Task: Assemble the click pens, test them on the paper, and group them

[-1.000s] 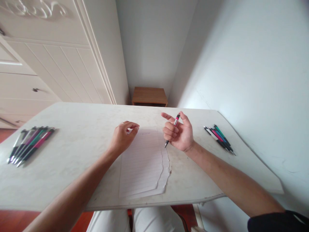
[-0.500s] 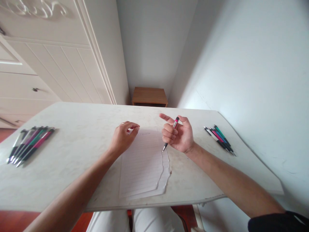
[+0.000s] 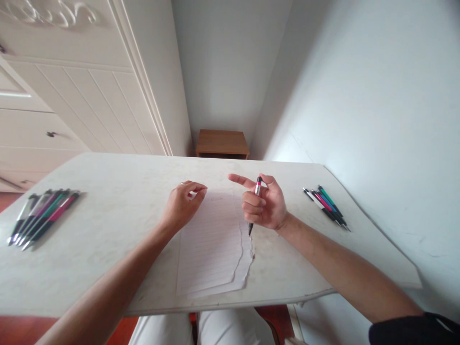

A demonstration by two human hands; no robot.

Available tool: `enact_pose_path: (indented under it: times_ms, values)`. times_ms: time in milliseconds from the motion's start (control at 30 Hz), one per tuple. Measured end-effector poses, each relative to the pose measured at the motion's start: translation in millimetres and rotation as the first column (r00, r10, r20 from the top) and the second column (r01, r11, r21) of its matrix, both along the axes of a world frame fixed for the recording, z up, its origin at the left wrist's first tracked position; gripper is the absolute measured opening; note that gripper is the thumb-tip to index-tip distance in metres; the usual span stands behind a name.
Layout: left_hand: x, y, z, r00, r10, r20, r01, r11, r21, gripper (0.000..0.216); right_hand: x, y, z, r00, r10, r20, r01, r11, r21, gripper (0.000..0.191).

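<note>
Thumb and curled fingers of the right hand point(image 3: 266, 206) pinch a pen point(image 3: 254, 203) nearly upright, with the forefinger stretched out leftward and the pen's dark tip just above the ragged right edge of the paper point(image 3: 212, 244). The pen is slim, with a black barrel and a pink and white band near the top. The left hand point(image 3: 181, 203) is loosely curled, fingertips at the thumb, resting on the top left corner of the lined white sheets on the pale, scuffed table point(image 3: 108, 191); a row of pens point(image 3: 41, 218) lies far left, another row point(image 3: 325, 206) right.
</note>
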State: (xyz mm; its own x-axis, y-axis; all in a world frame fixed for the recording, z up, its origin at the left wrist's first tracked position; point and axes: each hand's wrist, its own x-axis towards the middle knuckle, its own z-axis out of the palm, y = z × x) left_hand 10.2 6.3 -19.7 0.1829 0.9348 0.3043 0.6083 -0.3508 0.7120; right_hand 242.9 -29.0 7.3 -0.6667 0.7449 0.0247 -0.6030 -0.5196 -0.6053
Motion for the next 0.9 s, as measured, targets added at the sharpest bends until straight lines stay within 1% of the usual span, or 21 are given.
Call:
enact_pose_path:
  times_ms: [200,367,467,667,767,900]
  values:
    - [-0.4,-0.7,0.9,1.000,0.003,-0.009,-0.003,1.000,0.001,0.027,0.3,-0.5,1.4,0.989,0.059,0.133,-0.062,0.998,0.013,0.069]
    - [0.3,-0.8,1.7,1.000,0.001,-0.018,-0.001,1.000,0.002,0.027,-0.7,-1.9,0.9,0.983,0.154,0.097,-0.159,0.986,0.042,0.077]
    - [0.4,-0.7,1.9,1.000,0.003,-0.017,-0.003,1.000,-0.001,0.027,-1.2,-2.2,-0.9,0.978,0.183,0.103,-0.187,0.982,0.035,0.079]
    - [-0.1,-0.4,-0.1,1.000,-0.001,-0.010,0.001,1.000,-0.002,0.027,0.2,-0.6,-3.6,0.978,0.198,0.070,-0.202,0.977,0.063,0.066]
    - [0.2,-0.2,-0.7,1.000,0.000,-0.006,0.000,1.000,-0.003,0.027,1.1,-0.1,-3.7,0.975,0.207,0.081,-0.213,0.975,0.070,0.063]
    - [0.5,-0.3,0.2,1.000,0.003,-0.004,-0.003,1.000,-0.005,0.027,0.8,-0.9,-2.4,0.983,0.168,0.081,-0.174,0.982,0.073,0.061]
